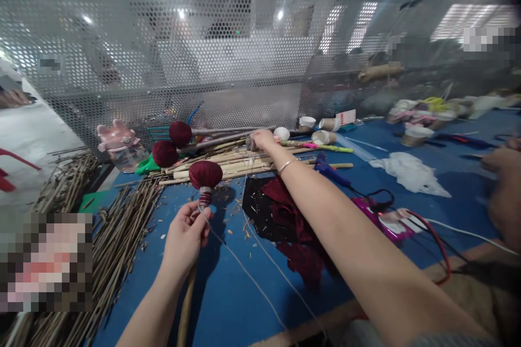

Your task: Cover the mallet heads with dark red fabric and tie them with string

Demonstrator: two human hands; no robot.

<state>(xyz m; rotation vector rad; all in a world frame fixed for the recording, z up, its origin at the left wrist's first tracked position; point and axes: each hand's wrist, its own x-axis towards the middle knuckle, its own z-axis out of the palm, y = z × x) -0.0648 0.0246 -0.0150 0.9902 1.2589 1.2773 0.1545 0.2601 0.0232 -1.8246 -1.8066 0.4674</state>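
Observation:
My left hand [188,233] is closed around a wooden stick [186,303] with a round head wrapped in dark red cloth [205,174]. Pale string [205,195] is wound round its neck, and a loose strand trails from my fingers towards the table's front edge. Stretched out to the back, my right hand [264,141] has its fingertips bent down over a pile of peeled sticks [228,165]. Something pale or clear is at those fingertips, too small to make out. Below my right forearm lie dark red cloth scraps [299,260] and a black piece [260,211].
Two more dark red heads [164,154] lie at the back left beside a pink pig-shaped jar [118,138]. Thin twigs [122,238] cover the left side. A blue glue gun [329,171], cords, a purple box [385,222] and a white plastic bag [411,173] are right. Another person's hand [504,168] shows there.

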